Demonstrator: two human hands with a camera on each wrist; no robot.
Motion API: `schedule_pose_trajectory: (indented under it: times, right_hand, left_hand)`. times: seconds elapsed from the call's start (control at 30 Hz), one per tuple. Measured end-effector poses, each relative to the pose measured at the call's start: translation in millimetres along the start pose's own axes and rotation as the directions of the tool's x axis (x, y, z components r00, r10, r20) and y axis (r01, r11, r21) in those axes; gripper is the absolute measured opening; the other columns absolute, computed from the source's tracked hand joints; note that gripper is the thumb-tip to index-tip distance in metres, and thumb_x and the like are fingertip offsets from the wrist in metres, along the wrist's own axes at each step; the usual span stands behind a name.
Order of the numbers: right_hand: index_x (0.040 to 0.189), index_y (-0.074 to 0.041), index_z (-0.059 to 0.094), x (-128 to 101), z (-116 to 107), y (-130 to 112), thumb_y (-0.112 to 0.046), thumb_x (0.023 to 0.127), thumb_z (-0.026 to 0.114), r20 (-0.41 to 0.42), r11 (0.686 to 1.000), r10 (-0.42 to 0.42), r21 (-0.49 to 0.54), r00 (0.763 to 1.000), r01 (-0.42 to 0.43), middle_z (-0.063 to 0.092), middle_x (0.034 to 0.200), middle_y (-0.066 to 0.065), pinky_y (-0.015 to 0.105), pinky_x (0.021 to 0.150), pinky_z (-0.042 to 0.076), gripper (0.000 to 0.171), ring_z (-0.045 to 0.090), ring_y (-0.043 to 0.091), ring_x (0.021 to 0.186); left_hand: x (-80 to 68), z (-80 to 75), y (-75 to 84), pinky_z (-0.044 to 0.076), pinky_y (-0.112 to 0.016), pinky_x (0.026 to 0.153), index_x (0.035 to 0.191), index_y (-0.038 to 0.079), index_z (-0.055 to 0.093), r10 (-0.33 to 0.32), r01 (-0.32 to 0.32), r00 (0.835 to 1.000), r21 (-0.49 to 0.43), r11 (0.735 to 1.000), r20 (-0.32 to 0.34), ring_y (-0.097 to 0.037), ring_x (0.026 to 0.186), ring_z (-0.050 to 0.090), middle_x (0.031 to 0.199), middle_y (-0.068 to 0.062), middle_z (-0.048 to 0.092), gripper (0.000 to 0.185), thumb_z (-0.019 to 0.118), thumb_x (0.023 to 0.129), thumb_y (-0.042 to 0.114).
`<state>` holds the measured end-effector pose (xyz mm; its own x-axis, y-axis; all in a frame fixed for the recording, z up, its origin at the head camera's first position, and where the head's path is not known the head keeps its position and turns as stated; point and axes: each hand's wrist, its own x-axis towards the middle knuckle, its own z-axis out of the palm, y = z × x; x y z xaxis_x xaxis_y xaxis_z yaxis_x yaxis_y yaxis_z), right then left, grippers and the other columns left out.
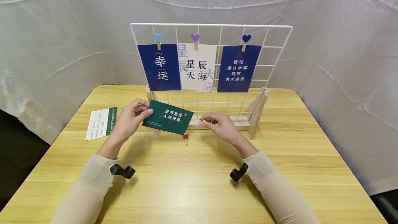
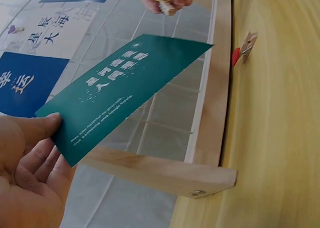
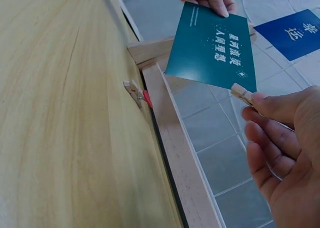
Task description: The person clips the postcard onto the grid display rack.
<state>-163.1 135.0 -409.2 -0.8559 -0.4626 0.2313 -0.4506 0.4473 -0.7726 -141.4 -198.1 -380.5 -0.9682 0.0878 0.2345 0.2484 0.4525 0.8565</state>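
My left hand (image 1: 132,118) pinches the left end of a green card (image 1: 168,117) with white lettering, between thumb and fingers. The card is held tilted in front of the lower part of a white wire grid (image 1: 211,26). To its right, my right hand (image 1: 222,127) pinches a small wooden clothespin (image 3: 243,93) between thumb and forefinger. In the head view a small gap shows between clothespin and card. Another clothespin with a red heart (image 1: 186,139) lies on the table below the card.
A blue card (image 1: 168,82), a white card (image 1: 196,83) and another blue card (image 1: 239,85) hang from the grid by heart clothespins. Wooden feet (image 1: 258,113) support the grid. A white-and-green card (image 1: 97,125) lies at the left of the wooden table (image 1: 192,189).
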Motion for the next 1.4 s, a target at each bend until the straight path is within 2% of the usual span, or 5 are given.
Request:
schedule_pose_trajectory:
  times: [0.27,0.5,0.83,1.17,1.4]
  right_hand:
    - [0.112,-0.007,0.072,2,0,-4,-0.022,0.095,0.067,-0.090,1.000,-0.024,-0.002,0.996,0.023,0.072,0.095,-0.001,0.030,0.062,0.051,0.024,0.064,0.019,0.077]
    - [0.113,-0.004,0.070,3,0,-8,-0.022,0.094,0.068,-0.140,0.998,-0.027,0.054,0.990,0.035,0.073,0.097,0.000,0.031,0.068,0.053,0.027,0.065,0.019,0.080]
    - [0.115,-0.009,0.072,2,-1,-12,-0.025,0.095,0.066,-0.167,0.999,-0.035,0.018,0.985,0.039,0.073,0.104,0.002,0.032,0.069,0.054,0.026,0.065,0.013,0.083]
    - [0.111,-0.009,0.072,10,-3,-22,-0.023,0.094,0.068,-0.179,0.998,-0.055,0.001,0.982,0.056,0.071,0.106,0.000,0.033,0.076,0.054,0.022,0.065,0.013,0.085]
    - [0.108,-0.011,0.073,15,-4,-29,-0.022,0.095,0.067,-0.179,0.999,-0.054,-0.013,0.982,0.053,0.072,0.101,-0.002,0.031,0.072,0.054,0.017,0.066,0.016,0.084]
  left_hand:
    - [-0.7,13.7,-5.4,0.051,-0.017,0.067,0.109,-0.004,0.056,0.028,-0.038,0.996,-0.114,0.993,-0.089,-0.011,0.076,0.063,0.095,-0.020,0.067,0.022,0.064,0.096,0.011]
    - [-1.4,26.6,-8.2,0.053,-0.018,0.070,0.109,-0.006,0.055,0.019,-0.053,0.987,-0.216,0.975,-0.158,-0.008,0.078,0.063,0.096,-0.019,0.066,0.020,0.063,0.095,0.007]
    - [-2.8,48.4,-19.4,0.051,-0.015,0.074,0.107,-0.004,0.055,-0.031,-0.035,0.970,-0.267,0.963,-0.240,-0.007,0.083,0.062,0.097,-0.015,0.067,0.020,0.064,0.095,0.008]
    - [-0.8,63.3,-21.5,0.051,-0.016,0.076,0.109,-0.006,0.056,-0.032,-0.063,0.960,-0.327,0.943,-0.276,-0.008,0.083,0.061,0.096,-0.016,0.066,0.023,0.065,0.094,0.010]
    - [1.1,72.1,-19.2,0.049,-0.016,0.069,0.111,-0.006,0.054,-0.083,-0.016,0.960,-0.349,0.937,-0.267,-0.009,0.080,0.058,0.102,-0.020,0.066,0.024,0.064,0.095,0.010]
